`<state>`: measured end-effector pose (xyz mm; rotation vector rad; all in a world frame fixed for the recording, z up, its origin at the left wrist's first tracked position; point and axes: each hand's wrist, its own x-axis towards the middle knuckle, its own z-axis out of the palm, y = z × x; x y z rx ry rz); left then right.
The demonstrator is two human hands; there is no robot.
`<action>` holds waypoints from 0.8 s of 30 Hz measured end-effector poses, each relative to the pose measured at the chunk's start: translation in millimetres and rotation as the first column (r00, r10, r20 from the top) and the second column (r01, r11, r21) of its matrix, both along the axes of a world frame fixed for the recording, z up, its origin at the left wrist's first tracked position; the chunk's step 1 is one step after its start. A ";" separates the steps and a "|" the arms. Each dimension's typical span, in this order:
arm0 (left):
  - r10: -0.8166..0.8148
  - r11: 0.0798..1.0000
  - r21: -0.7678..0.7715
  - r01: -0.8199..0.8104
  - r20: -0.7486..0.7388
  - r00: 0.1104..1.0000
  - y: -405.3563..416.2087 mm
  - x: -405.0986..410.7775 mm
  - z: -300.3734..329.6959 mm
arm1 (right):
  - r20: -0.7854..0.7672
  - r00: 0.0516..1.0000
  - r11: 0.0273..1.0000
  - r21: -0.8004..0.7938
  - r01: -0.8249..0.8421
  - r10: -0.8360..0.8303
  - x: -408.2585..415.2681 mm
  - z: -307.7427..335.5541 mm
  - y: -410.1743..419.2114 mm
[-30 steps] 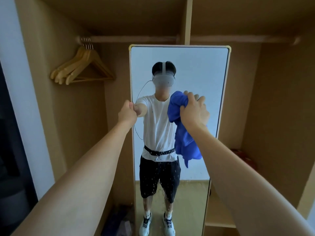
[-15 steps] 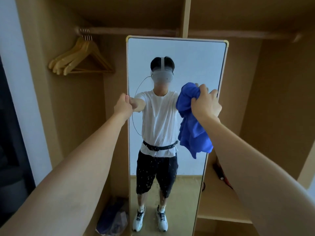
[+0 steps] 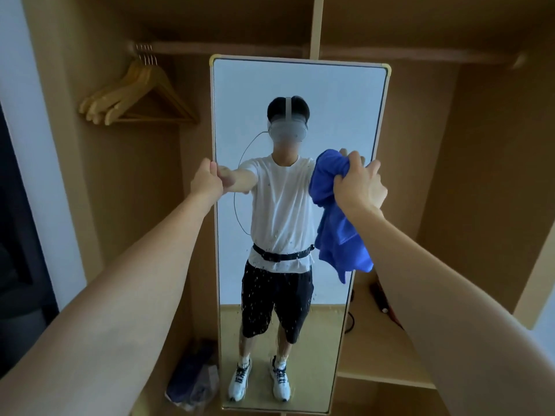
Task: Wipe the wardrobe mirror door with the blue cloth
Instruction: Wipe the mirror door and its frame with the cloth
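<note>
A tall mirror door [image 3: 300, 85] with a pale yellow frame stands in the open wooden wardrobe, showing a person's reflection. Water droplets speckle its lower half. My left hand [image 3: 206, 181] grips the mirror's left edge at mid height. My right hand [image 3: 359, 186] holds a bunched blue cloth [image 3: 336, 223] against the glass near the right edge, and the cloth's loose end hangs down below the hand.
Several wooden hangers [image 3: 135, 97] hang on the rail at the upper left. A dark bag [image 3: 195, 376] lies on the wardrobe floor left of the mirror. A low shelf [image 3: 378, 364] at the right carries a dark red object [image 3: 380, 297] and a cable.
My right hand has carried the blue cloth rightward across the glass toward the right edge. My left hand has kept its grip on the left edge. The view has tilted down slightly.
</note>
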<state>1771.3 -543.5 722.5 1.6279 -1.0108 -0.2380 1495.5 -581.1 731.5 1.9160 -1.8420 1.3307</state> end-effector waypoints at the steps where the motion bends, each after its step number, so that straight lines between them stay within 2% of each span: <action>1: 0.009 1.000 0.009 -0.009 0.003 1.000 -0.3 -0.5 -0.3 | -0.006 1.000 1.000 0.012 -0.001 0.001 1.8 -8.8 -0.9; 4: 0.046 0.999 -0.004 -0.046 0.022 0.999 -0.6 -1.5 -2.5 | -0.065 0.996 0.998 0.038 -0.053 0.056 9.3 -50.9 2.1; 6: 0.073 0.997 -0.016 -0.073 0.035 0.997 -0.7 -4.0 -3.1 | -0.127 0.987 0.989 0.125 -0.083 0.099 14.0 -78.3 8.2; 9: 0.088 0.996 -0.004 -0.088 0.043 0.995 0.0 -6.4 -3.2 | -0.130 0.979 0.972 0.198 -0.128 0.155 14.1 -90.0 16.2; 13: 0.052 0.999 0.006 -0.052 0.010 0.999 1.7 -4.4 -4.6 | -0.034 0.980 0.980 -0.004 -0.197 0.196 26.2 -48.8 17.4; 16: 0.031 1.000 -0.003 -0.031 -0.011 0.999 2.9 -5.1 -6.6 | -0.101 0.972 0.971 -0.092 -0.219 0.210 53.3 -34.7 14.3; 20: 0.043 0.999 -0.021 -0.043 0.000 0.999 -2.8 -1.0 -10.4 | -0.174 0.965 0.980 0.071 -0.188 0.198 87.7 -87.7 16.7; 24: -0.015 0.999 -0.044 0.015 0.007 1.000 0.4 6.6 -15.5 | -0.219 0.939 0.961 0.135 -0.240 0.265 102.5 -125.4 28.3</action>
